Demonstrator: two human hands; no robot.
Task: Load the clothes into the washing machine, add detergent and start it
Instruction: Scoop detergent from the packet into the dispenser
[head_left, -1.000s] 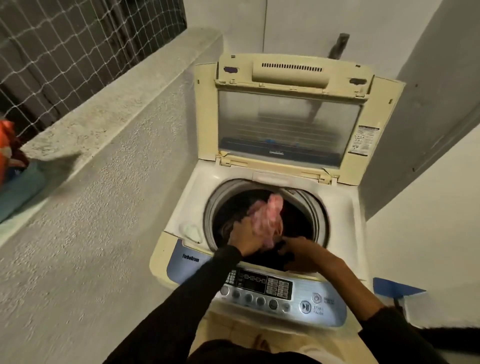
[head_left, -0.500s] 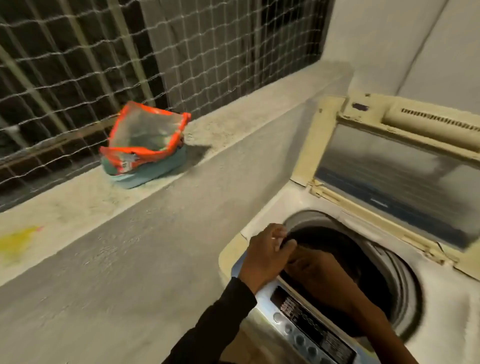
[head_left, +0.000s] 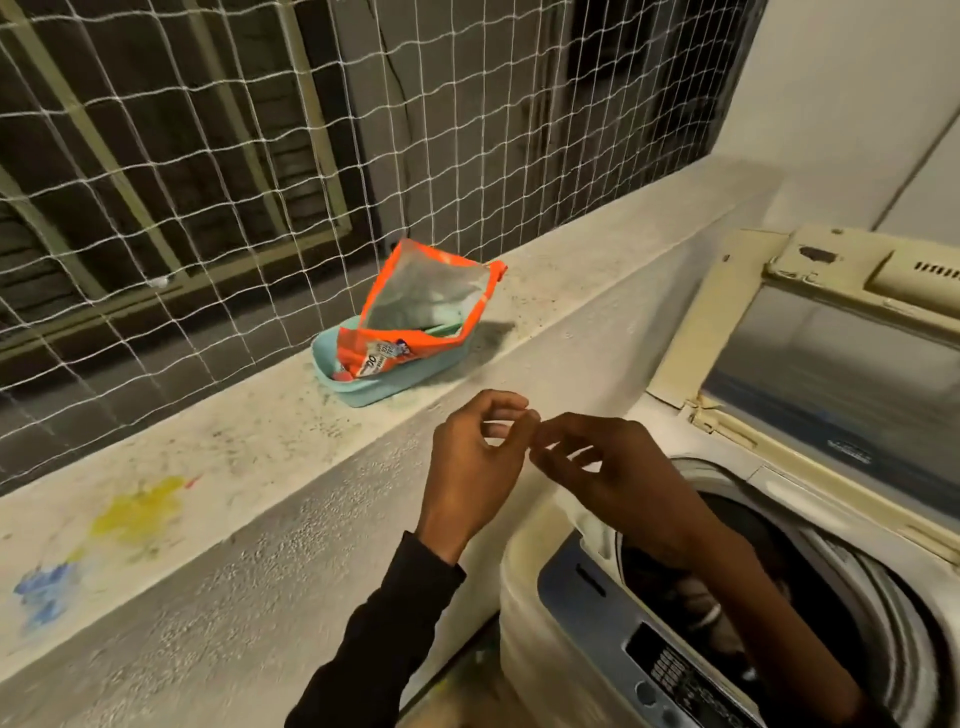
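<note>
Two hands: both were raised between the concrete ledge (head_left: 249, 431) and the cream top-loading washing machine (head_left: 561, 587), fingertips meeting in mid-air.
Left hand (head_left: 475, 467): its grip was empty, the fingers loosely curled with the thumb near the forefinger; nothing was held.
Right hand (head_left: 613, 475): its grip was likewise released, fingers spread and slightly bent, the tips touching those of the left; the forearm crossed over the drum opening.
Why held so: judging by the pose, the hands were free of laundry and about to turn toward the detergent; they may have been rubbing off lint, though that cannot be told.
Dark clothes (head_left: 696, 597): they lay inside the drum, mostly in shadow, with one pale band showing; single garments could not be made out.
Orange detergent pouch (head_left: 415, 322): it stood open-mouthed in a shallow turquoise plastic tray (head_left: 379, 389) on the ledge, just beside the white netting (head_left: 208, 156), well apart from the hands. Its foil lining was visible, and a pale scoop seemed to rest inside.
Why placed there: the tray likely caught spilled powder and kept the pouch within reach of the machine.
Yellowed lid with clear window (head_left: 831, 364): it stood propped up, leaving the drum open for loading.
Control panel (head_left: 670, 670): it was blurred and untouched.
</note>
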